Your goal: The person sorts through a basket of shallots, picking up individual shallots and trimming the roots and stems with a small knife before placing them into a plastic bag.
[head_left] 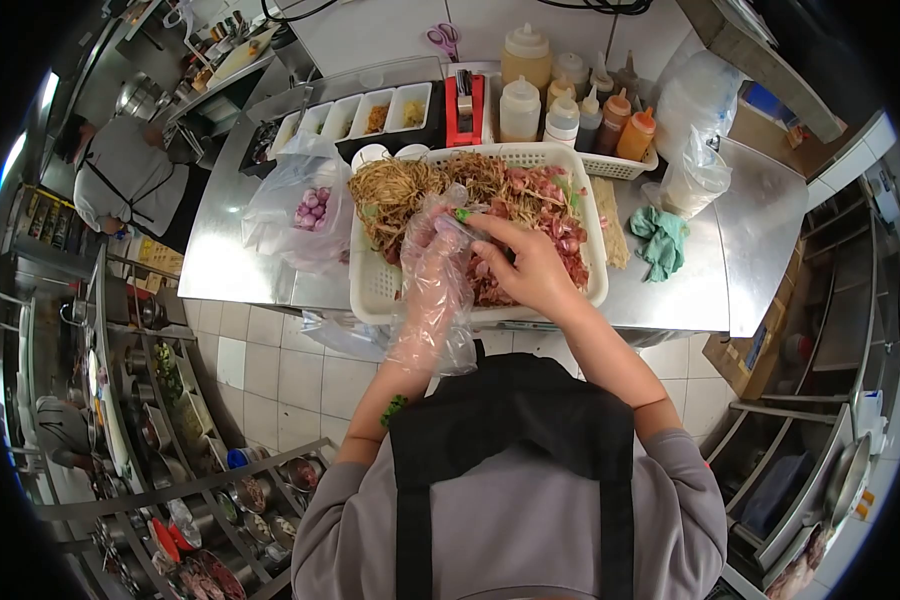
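Observation:
A white perforated basket (370, 290) holds dry brown roots (395, 190) at its left and red-purple shallot skins (560, 200) at its right. My left hand (438, 245), in a loose clear plastic glove, is over the middle of the basket; what its fingers hold, if anything, is hidden by the crinkled film. My bare right hand (530, 262) touches the glove near the left fingertips, thumb and forefinger apart. A small green spot shows at the meeting fingertips. Left of the basket, peeled purple shallots (312, 208) lie in a clear plastic bag (270, 225).
Behind the basket stand a tray of white containers (408, 108), a red tape dispenser (464, 108) and sauce bottles (520, 110). A green cloth (660, 242) and a filled plastic bag (692, 180) are at the right. A person (130, 175) stands at the far left.

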`<action>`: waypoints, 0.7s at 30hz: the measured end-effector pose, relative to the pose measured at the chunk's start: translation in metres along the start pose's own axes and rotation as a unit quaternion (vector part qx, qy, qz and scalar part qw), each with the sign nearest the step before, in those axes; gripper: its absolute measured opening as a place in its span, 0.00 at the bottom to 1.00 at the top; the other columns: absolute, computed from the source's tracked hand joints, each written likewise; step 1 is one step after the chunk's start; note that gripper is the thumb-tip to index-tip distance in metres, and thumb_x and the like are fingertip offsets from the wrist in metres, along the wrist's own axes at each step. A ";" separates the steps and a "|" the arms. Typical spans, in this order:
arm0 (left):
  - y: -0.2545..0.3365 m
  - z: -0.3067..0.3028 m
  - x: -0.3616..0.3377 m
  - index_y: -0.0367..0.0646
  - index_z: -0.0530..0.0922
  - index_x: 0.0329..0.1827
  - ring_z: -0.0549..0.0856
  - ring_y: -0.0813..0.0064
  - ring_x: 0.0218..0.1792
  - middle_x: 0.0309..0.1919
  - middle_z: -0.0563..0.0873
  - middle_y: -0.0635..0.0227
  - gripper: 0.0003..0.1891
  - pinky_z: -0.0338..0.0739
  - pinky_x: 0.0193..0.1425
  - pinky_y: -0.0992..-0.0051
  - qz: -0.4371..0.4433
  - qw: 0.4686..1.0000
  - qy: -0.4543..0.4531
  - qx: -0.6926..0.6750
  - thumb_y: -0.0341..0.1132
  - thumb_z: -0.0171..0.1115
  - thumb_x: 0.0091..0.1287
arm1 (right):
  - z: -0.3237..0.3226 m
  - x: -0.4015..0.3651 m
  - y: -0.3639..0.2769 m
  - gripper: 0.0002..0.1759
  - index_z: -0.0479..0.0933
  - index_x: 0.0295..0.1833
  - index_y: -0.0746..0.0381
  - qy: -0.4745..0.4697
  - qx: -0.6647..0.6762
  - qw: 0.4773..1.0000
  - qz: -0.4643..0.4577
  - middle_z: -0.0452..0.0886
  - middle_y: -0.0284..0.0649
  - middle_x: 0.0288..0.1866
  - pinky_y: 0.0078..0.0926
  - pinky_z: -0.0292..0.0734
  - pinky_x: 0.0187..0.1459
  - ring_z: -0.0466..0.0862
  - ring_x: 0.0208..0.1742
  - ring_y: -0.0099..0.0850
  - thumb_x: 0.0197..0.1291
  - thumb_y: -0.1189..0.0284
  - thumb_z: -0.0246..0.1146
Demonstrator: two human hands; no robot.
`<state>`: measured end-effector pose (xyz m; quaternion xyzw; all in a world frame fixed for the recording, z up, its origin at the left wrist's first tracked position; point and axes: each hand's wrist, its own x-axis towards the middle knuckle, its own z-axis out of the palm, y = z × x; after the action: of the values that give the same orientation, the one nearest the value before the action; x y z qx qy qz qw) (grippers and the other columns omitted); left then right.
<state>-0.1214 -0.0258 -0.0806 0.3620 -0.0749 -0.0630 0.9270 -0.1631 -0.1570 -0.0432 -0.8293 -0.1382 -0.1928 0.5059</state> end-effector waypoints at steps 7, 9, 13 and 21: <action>0.006 0.006 -0.002 0.40 0.72 0.55 0.81 0.75 0.38 0.47 0.78 0.64 0.21 0.80 0.35 0.75 -0.014 0.999 -0.045 0.005 0.34 0.65 0.61 | -0.007 0.004 -0.004 0.18 0.74 0.56 0.62 -0.059 0.007 0.997 0.044 0.81 0.49 0.49 0.32 0.75 0.47 0.82 0.47 0.45 0.60 0.74 0.60; 0.004 0.003 0.000 0.41 0.72 0.55 0.81 0.75 0.36 0.47 0.78 0.64 0.20 0.80 0.32 0.75 -0.012 0.999 -0.040 0.009 0.34 0.65 0.61 | -0.005 0.004 -0.003 0.16 0.75 0.54 0.60 -0.037 0.051 0.997 0.035 0.81 0.49 0.45 0.38 0.76 0.43 0.81 0.42 0.49 0.59 0.73 0.60; -0.001 0.002 0.001 0.41 0.72 0.55 0.81 0.76 0.38 0.48 0.78 0.66 0.19 0.80 0.32 0.75 0.002 1.000 -0.017 0.027 0.32 0.63 0.62 | -0.004 0.007 0.000 0.15 0.75 0.53 0.61 -0.036 0.050 0.998 0.032 0.81 0.49 0.47 0.37 0.75 0.45 0.80 0.44 0.50 0.59 0.73 0.60; 0.003 0.002 0.007 0.41 0.72 0.56 0.79 0.74 0.50 0.50 0.79 0.65 0.18 0.78 0.51 0.74 -0.013 1.000 -0.022 0.008 0.31 0.60 0.64 | -0.005 0.007 0.005 0.14 0.74 0.52 0.65 -0.074 0.148 0.981 0.104 0.80 0.40 0.49 0.26 0.68 0.56 0.77 0.51 0.28 0.63 0.72 0.60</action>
<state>-0.1150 -0.0260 -0.0766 0.3690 -0.0912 -0.0826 0.9212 -0.1557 -0.1640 -0.0418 -0.7674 -0.1153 -0.0546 0.6283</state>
